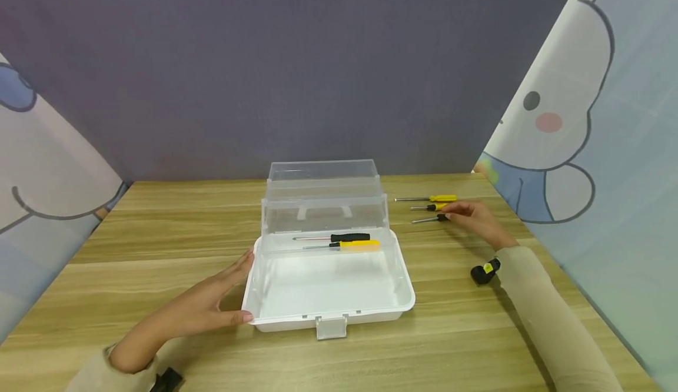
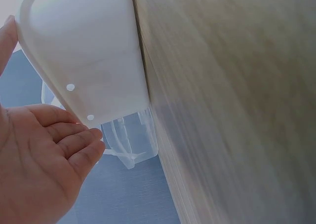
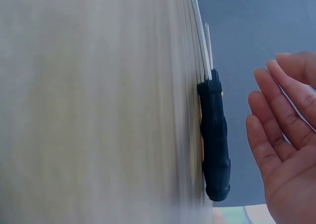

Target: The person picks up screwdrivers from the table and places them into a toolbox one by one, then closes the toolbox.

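An open white plastic toolbox (image 1: 328, 309) with a raised clear lid (image 1: 323, 171) stands in the middle of the table. My left hand (image 1: 203, 306) rests against its left side, thumb at the front corner and fingers farther back along the rim. Toward the back of the box lie a black-handled screwdriver (image 1: 349, 237) and a yellow-handled screwdriver (image 1: 360, 245). On the table at right, my right hand (image 1: 473, 220) hovers by another black-handled screwdriver (image 3: 215, 140), its fingers apart from the handle in the right wrist view. Two yellow-handled screwdrivers, one at the back (image 1: 442, 198) and one nearer (image 1: 438, 207), lie beyond it.
The wooden table (image 1: 185, 221) meets a dark grey panel (image 1: 318, 74) at the back. Printed cartoon sheets (image 1: 561, 115) hang at both sides. A clear latch (image 1: 331, 328) hangs down at the box's front. Black wrist cameras (image 1: 484, 271) sit at both sleeves.
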Demonstrator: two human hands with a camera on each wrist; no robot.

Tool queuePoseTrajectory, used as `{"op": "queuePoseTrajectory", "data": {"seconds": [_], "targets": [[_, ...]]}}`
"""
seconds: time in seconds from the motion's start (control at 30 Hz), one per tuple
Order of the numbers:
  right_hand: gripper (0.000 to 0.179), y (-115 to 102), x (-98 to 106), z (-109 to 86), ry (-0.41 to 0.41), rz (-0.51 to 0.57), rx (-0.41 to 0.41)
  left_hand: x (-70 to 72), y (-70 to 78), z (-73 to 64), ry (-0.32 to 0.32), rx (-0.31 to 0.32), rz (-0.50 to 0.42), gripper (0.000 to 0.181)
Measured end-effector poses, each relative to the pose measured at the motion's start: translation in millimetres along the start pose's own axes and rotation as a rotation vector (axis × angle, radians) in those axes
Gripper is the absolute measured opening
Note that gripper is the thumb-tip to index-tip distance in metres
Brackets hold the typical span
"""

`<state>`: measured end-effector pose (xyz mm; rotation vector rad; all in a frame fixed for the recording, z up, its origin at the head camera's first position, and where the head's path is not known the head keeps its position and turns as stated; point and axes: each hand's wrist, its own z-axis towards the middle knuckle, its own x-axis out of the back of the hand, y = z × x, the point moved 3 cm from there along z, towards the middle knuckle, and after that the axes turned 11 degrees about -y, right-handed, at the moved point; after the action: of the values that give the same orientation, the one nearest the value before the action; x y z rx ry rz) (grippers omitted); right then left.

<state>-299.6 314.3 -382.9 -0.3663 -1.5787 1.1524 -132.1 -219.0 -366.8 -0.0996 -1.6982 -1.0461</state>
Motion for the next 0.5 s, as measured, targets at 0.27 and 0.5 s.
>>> {"op": "queuePoseTrajectory", "data": {"seconds": [0.27,0.5], "targets": [[0.028,10,8,-2.5,-0.013,-0.012,-0.014,1.3,0.2,-1.3,0.010,-0.016,0.005,0.092],[0.030,10,16,-3.1,-0.024,0.025,-0.057,1.8,0.6,-1.2,0.014,-0.012,0.014,0.092]]}}
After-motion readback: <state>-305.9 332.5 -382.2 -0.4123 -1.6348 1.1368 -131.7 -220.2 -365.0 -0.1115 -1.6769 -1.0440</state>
